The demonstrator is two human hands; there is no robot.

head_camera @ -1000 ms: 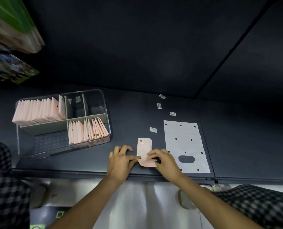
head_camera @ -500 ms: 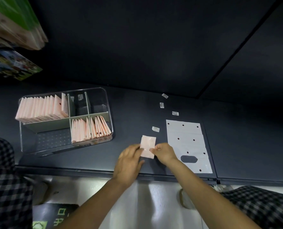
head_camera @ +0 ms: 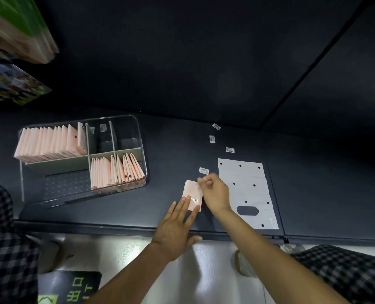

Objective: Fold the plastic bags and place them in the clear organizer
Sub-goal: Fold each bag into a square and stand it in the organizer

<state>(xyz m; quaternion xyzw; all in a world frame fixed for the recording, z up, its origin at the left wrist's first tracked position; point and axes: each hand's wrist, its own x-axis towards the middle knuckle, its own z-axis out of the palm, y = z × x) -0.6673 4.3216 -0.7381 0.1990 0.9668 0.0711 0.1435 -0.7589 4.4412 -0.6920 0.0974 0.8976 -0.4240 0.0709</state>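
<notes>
A small folded pink plastic bag (head_camera: 192, 190) lies on the dark shelf near its front edge. My left hand (head_camera: 177, 224) lies flat with straight fingers, its fingertips pressing the bag's near end. My right hand (head_camera: 215, 191) has curled fingers at the bag's far right corner and seems to pinch something small there. A flat white bag (head_camera: 246, 191) with dark dots and a handle hole lies just right of my right hand. The clear organizer (head_camera: 138, 132) stands at the left, with several folded pink bags standing in two of its compartments.
Several small white label stickers (head_camera: 204, 171) lie scattered on the shelf beyond the hands. Stacked packaged goods (head_camera: 17, 29) hang at the upper left. The shelf's front edge (head_camera: 116, 226) runs below the organizer. Checked fabric shows at both lower corners.
The pink bag went from a longer strip to a short folded packet. My left hand flattened and slid back onto its near end; my right hand moved up to its far right corner.
</notes>
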